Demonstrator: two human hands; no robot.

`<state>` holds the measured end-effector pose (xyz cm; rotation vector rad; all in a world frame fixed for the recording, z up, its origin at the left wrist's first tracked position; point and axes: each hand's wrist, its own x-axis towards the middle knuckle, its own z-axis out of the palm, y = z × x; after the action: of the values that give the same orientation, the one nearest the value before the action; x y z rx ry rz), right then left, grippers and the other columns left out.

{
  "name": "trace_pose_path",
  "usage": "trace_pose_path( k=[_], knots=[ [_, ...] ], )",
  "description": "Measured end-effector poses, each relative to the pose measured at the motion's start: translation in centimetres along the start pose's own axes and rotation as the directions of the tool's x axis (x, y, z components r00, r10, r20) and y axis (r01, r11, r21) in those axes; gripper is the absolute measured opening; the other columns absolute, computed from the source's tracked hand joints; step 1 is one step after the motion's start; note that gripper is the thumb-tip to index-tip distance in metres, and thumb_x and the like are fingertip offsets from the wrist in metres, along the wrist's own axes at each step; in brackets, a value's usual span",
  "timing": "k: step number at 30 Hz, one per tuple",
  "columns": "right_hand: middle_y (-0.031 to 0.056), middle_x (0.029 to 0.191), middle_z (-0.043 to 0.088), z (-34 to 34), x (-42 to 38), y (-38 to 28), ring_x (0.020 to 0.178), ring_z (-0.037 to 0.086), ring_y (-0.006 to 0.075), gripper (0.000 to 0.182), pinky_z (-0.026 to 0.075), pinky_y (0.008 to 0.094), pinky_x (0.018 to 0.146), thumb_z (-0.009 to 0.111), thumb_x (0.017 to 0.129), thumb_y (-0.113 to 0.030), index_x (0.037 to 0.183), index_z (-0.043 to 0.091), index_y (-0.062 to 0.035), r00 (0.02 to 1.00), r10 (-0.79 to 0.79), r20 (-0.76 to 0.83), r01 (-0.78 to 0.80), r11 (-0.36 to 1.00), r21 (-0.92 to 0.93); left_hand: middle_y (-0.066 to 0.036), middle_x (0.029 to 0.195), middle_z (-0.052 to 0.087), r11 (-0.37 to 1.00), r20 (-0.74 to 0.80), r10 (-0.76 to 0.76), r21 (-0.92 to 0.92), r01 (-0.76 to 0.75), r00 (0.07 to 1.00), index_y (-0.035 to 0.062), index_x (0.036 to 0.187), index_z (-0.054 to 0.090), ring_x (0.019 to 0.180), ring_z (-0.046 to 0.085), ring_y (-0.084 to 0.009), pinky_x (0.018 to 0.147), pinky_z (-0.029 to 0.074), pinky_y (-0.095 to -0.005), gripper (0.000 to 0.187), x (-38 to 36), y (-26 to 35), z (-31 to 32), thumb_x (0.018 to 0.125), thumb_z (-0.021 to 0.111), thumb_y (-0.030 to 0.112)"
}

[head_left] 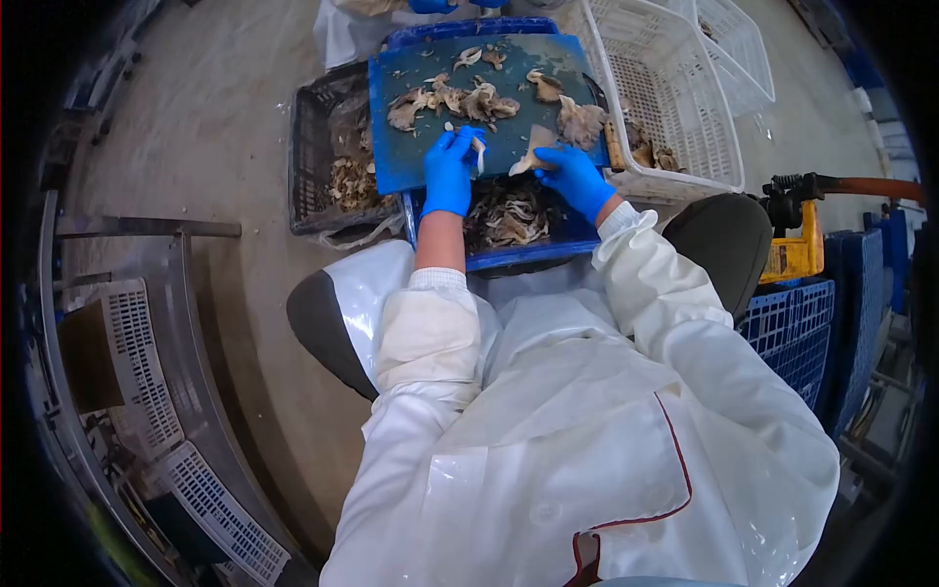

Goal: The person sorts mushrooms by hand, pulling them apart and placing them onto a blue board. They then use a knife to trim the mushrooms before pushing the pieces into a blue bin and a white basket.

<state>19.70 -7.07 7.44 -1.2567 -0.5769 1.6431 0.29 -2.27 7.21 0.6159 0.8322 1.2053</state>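
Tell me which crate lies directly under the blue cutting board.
The blue crate, holding mushrooms; the black crate sits to its left, the white crate to its right.

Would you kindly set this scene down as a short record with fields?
left hand: blue glove, pinching a small mushroom piece on the board
right hand: blue glove, gripping a knife
board: blue, strewn with cut mushrooms
blue crate: under the board, holds mushrooms
black crate: to the left
white crate: to the right
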Motion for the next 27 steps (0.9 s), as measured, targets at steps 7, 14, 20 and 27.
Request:
trace_pose_path(
  k=[7,14,20,27],
  knots=[
    [0.0032,0.082,0.060,1.9,-1.4,-0.1,0.065,0.054,0.0088,0.021,0.044,0.0200,0.062,0.058,0.082,-0.020,0.095,0.059,-0.0030,0.972,-0.150,0.182,0.216,0.875,-0.433,-0.003,0.073,0.051,0.903,0.128,-0.149,0.422,0.082,0.981,0.0019,0.092,0.056,0.064,0.049,-0.0106,0.054,0.039,-0.0239,0.022,-1.7,-0.6,1.8,0.078,0.064,0.016],
    [0.0024,0.079,0.061,-0.4,-0.9,0.1,0.065,0.053,0.0081,0.017,0.041,0.0192,0.060,0.062,0.079,-0.021,0.089,0.061,-0.0066,1.000,-0.030,-0.010,0.027,0.984,-0.176,-0.004,0.073,0.053,0.994,0.046,-0.050,0.095,0.046,0.998,0.0006,0.092,0.056,0.058,0.048,-0.0104,0.051,0.038,-0.0240,0.022,-0.5,-0.4,-0.3,0.081,0.062,0.019],
    [0.0021,0.078,0.061,1.9,-1.9,-1.5,0.067,0.054,0.0084,0.018,0.041,0.0202,0.061,0.064,0.078,-0.020,0.087,0.062,-0.0051,0.988,-0.155,-0.006,0.146,0.941,-0.306,-0.003,0.070,0.054,0.954,0.103,-0.109,0.289,0.075,0.989,0.0007,0.086,0.058,0.061,0.050,-0.0103,0.049,0.038,-0.0246,0.017,-0.5,-0.7,0.1,0.080,0.062,0.016],
    [0.0013,0.073,0.057,2.4,-0.4,0.6,0.068,0.053,0.0084,0.015,0.042,0.0206,0.062,0.064,0.078,-0.016,0.087,0.062,-0.0043,0.982,-0.183,0.044,0.188,0.967,-0.169,-0.004,0.072,0.054,0.968,0.122,-0.116,0.237,0.084,0.986,-0.0006,0.088,0.058,0.061,0.049,-0.0109,0.055,0.040,-0.0235,0.020,-1.0,-1.3,0.5,0.082,0.061,0.018]
  ],
)
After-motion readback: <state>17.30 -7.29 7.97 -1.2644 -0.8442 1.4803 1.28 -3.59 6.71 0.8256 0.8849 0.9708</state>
